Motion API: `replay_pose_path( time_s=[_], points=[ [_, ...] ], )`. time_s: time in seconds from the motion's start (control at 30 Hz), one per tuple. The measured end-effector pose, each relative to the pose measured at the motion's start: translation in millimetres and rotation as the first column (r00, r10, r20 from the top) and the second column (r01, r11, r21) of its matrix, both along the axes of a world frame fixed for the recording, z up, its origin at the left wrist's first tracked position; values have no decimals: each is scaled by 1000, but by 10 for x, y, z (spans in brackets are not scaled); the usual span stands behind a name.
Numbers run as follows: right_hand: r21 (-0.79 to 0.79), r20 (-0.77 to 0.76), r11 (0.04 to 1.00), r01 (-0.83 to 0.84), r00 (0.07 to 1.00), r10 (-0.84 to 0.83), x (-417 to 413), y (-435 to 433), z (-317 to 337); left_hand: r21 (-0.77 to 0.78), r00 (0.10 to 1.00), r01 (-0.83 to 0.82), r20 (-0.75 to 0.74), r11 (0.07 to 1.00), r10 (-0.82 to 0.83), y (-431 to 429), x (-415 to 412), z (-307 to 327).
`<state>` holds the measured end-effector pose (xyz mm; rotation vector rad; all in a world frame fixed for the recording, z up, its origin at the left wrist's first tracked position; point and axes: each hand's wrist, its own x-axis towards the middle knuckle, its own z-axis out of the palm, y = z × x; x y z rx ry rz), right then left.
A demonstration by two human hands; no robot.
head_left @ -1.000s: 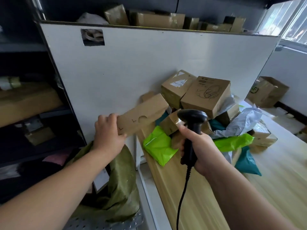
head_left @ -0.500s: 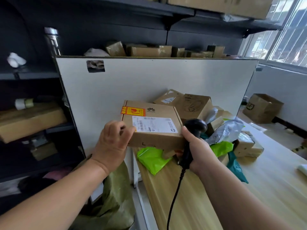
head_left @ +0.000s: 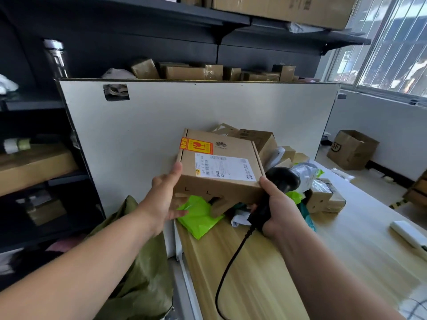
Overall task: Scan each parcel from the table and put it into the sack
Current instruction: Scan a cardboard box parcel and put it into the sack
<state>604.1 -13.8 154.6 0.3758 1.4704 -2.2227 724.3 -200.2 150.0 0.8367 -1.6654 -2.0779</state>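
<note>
Wooden table (head_left: 265, 269) carries piled parcels (head_left: 323, 195), green bag (head_left: 198, 218).

Dark shelving (head_left: 231, 19) behind white partition (head_left: 184, 112), barred window (head_left: 392, 54) top rt, daylight in.

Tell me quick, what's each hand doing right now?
Left hand: holding the cardboard box, thumb on its side, fingers underneath.
Right hand: closed around the scanner.
</note>
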Motion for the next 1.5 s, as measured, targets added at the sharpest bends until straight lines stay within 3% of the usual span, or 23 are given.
replay_pose_path(
  time_s=[0.07,0.23,0.4,0.5,0.63,0.9,1.23,1.5],
  points=[
    [5,-32,1000,-15,999,15,8,16,-11,132,999,-29,-10,991,31,37,-69,63],
    [60,-112,985,-165,979,170,23,38,-71,210,975,-213,-26,954,223,-11,-129,157],
    [229,-276,948,-223,919,283,68,16,-75,65,958,-283,-15,957,285,-368,46,288],
    [280,-345,875,-396,809,477,167,-60,32,-87,950,-310,18,947,313,-638,253,373],
    [339,-327,653,-677,567,756,388,-288,202,-209,937,-327,56,921,345,-948,537,426],
    [386,-248,432,-815,359,900,870,-1007,456,-283,935,-288,124,915,333,-1532,976,407],
    [439,-159,323,-838,281,946,1173,-1686,500,-289,925,-251,209,924,317,-2257,1290,208],
    [452,-153,317,-834,278,948,1294,-2042,479,-255,924,-233,244,939,295,-2691,1325,-55]
  ],
)
